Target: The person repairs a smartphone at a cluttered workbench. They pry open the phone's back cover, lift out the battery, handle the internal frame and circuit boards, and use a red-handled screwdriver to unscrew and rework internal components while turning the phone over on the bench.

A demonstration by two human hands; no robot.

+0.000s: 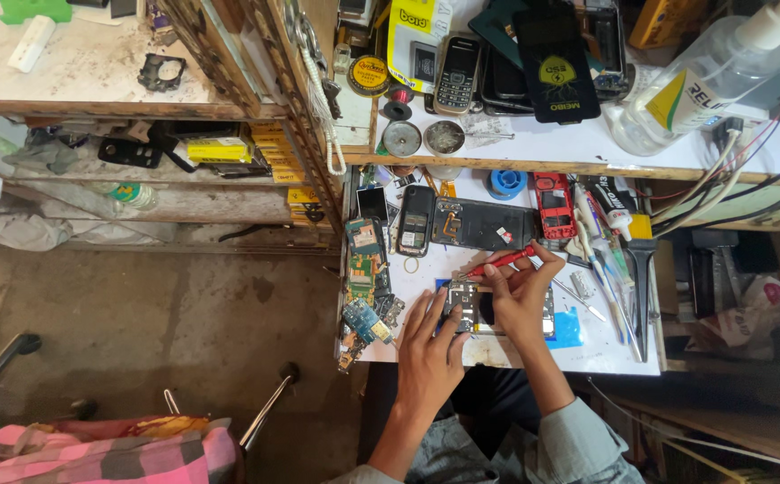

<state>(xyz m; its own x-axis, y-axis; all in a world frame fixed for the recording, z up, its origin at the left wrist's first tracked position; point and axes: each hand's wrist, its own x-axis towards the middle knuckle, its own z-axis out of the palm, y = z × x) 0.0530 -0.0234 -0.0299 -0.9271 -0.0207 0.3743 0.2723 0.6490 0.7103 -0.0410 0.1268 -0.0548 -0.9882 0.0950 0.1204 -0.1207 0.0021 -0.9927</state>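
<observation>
My left hand lies flat, palm down, fingers spread and reaching forward. My right hand is curled beside it in a pinch, fingertips bunched. Both forearms angle inward, grey sleeves at the elbows.

A small white desk stands at the right, with a raised white shelf along its far edge. To the left, rough wooden shelves line the wall, dusty and worn. Below them lies a stained, bare concrete floor. Metal chair legs reach in at the lower left. Even daylight fills the room.
</observation>
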